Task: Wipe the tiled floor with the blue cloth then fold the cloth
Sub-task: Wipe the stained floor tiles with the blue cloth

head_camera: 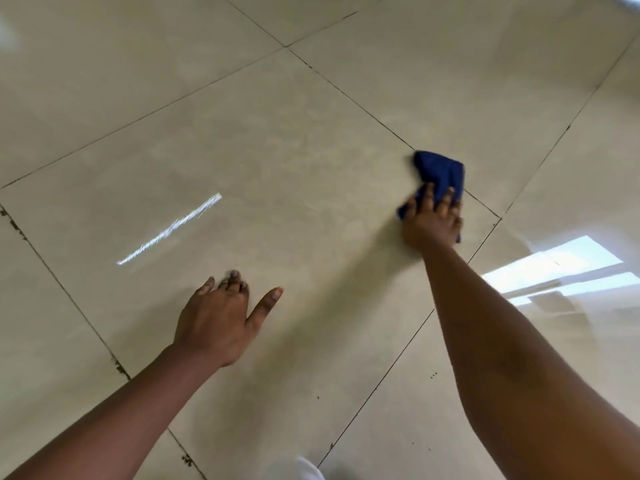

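At the very bottom we see a small white thing [308, 469]. It is blurry and we cannot tell what it is.

Two bare arms reach up from the bottom corners, over the tiled floor [311, 150]. The tiles are big, pale and shiny, with thin dark lines between them. Some little dark specks [433, 375] lie near the right arm. There are dark crumbly bits along the line on the left [119, 368].

Our left hand [216, 323] is the closer one. It is down low on the floor with the palm facing down. The thumb points off to the right, away from the other fingers. The other fingers sit close together and bend a bit at the tips. This hand holds nothing.

A bright white streak of light [169, 228] shines on the tile just past the left hand. On the right side, a big bright patch of light [568, 268] shines on the floor next to the right arm.

Our right hand [431, 220] is farther away, with the arm stretched out long. It presses down on the blue cloth [441, 173]. The fingers are spread apart on top of the cloth. The cloth is bunched up, and it sticks out past the fingertips. It lies on the floor at the far right edge of the big middle tile, right on the dark line there.

Farther off we see only more tiles.
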